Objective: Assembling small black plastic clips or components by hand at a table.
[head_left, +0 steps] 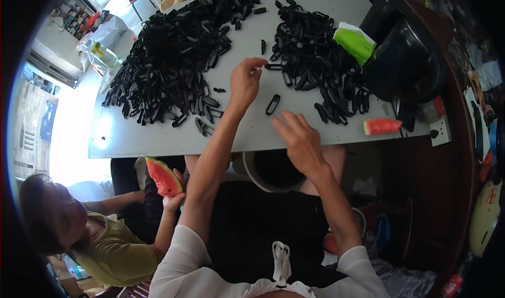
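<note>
My left hand (245, 86) reaches over the middle of the table, its thumb and forefinger closed at the near end of a small oblong black plastic piece (274, 67) with a slot down its middle. Closer to the table's front edge, my right hand (301, 141) is open, fingers spread and holding nothing. A single similar piece (272, 104) lies between my two hands. To the left spreads a large heap of such black pieces (173, 50); a smaller heap (310, 50) lies to the right.
A dark kettle-like vessel (405, 61), a green-and-white packet (355, 42) and a watermelon piece (382, 127) are at the table's right. At left, a seated person (115, 240) holds a watermelon slice (163, 177). Below the front edge stands a round bucket (252, 174).
</note>
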A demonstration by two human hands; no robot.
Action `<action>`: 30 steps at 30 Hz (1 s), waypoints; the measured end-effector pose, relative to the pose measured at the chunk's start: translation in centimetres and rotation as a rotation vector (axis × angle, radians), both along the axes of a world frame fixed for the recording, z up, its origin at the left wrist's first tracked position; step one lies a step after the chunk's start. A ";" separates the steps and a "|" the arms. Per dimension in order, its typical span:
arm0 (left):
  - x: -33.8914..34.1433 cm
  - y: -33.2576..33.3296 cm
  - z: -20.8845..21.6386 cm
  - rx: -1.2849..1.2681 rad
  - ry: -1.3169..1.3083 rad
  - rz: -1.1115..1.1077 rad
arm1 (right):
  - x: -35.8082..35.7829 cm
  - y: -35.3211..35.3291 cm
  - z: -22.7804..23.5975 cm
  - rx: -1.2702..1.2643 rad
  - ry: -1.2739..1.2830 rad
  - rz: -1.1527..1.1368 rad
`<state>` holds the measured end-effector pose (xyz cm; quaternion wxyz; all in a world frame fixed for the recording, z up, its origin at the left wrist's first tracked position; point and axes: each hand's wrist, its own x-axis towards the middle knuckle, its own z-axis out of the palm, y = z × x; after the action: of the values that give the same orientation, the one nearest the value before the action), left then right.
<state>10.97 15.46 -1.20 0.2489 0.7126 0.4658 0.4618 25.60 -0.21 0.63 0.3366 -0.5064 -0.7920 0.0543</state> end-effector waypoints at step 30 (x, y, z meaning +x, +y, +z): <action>-1.2 -1.0 0.2 0.097 0.427 0.086 | 1.8 2.0 -4.3 0.119 0.152 -0.059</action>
<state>9.78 14.49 -0.95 0.0902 0.7848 0.5152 0.3325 27.38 1.81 -3.66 0.4266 -0.5032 -0.7507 0.0355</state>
